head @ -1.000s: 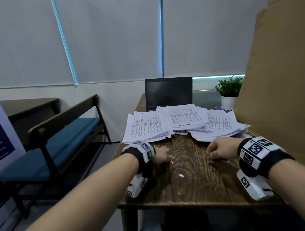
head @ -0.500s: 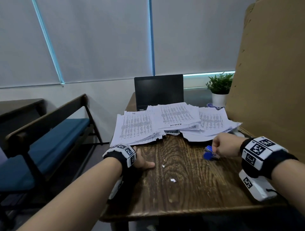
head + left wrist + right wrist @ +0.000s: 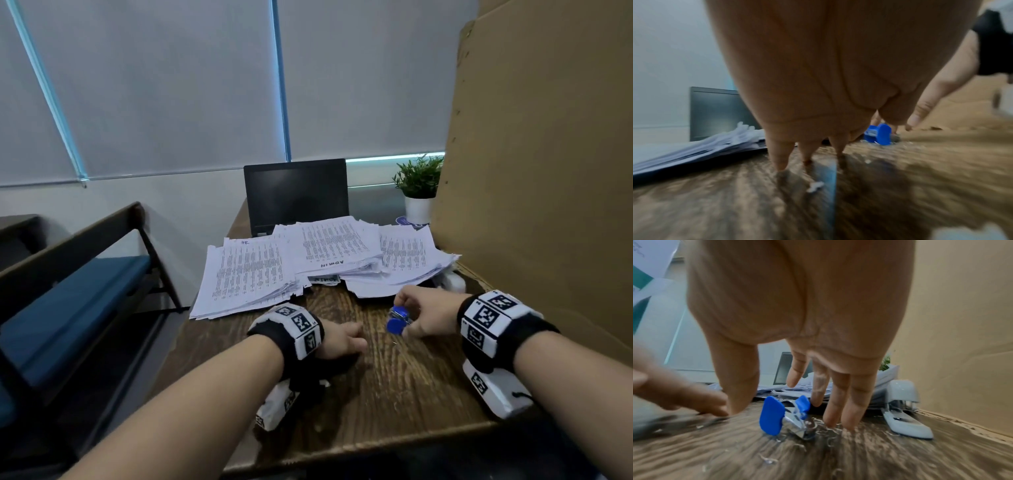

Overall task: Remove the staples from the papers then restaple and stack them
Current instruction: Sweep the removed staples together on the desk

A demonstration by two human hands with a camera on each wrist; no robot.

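Blue staple remover (image 3: 397, 319) beside the right hand (image 3: 430, 317) on a wooden desk (image 3: 404, 387).
From the head, papers (image 3: 318, 255) are seen spread at the far side; whether the remover is gripped cannot be told. By the left wrist, the left hand (image 3: 818, 78) is shown with fingertips (image 3: 780, 160) on the wood, holding nothing. By the right wrist, loosely spread fingers (image 3: 835, 404) are shown around the remover (image 3: 774, 414), with a grey stapler (image 3: 904, 408) to the right.

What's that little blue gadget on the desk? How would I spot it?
Start at the wooden desk, in front of the spread paper stacks. By the right hand sits a staple remover. It is the only bright blue thing there; the stapler nearby is pale grey.
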